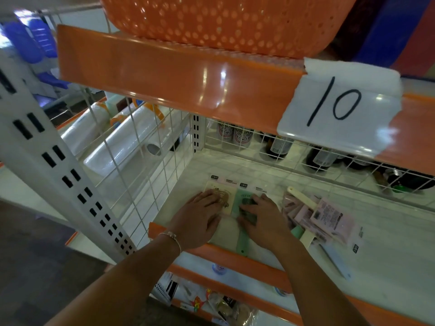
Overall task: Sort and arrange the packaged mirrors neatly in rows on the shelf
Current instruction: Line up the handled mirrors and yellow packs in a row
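Note:
Two packaged hand mirrors lie side by side at the left end of the white shelf [388,243]. The cream one [227,188] lies under my left hand [200,220], which rests flat on it. Beside it, the green one [244,203] has its handle reaching the shelf's front edge; my right hand [263,217] presses on it with fingers spread. To the right sits a loose pile of pink packaged mirrors [322,215], overlapping and askew, with cream and green handles poking out.
A white wire grid [146,165] walls the shelf on the left and at the back. An orange shelf edge with a paper tag reading 10 [339,107] hangs overhead, under an orange basket [223,22]. Bottles [277,144] stand behind the back grid.

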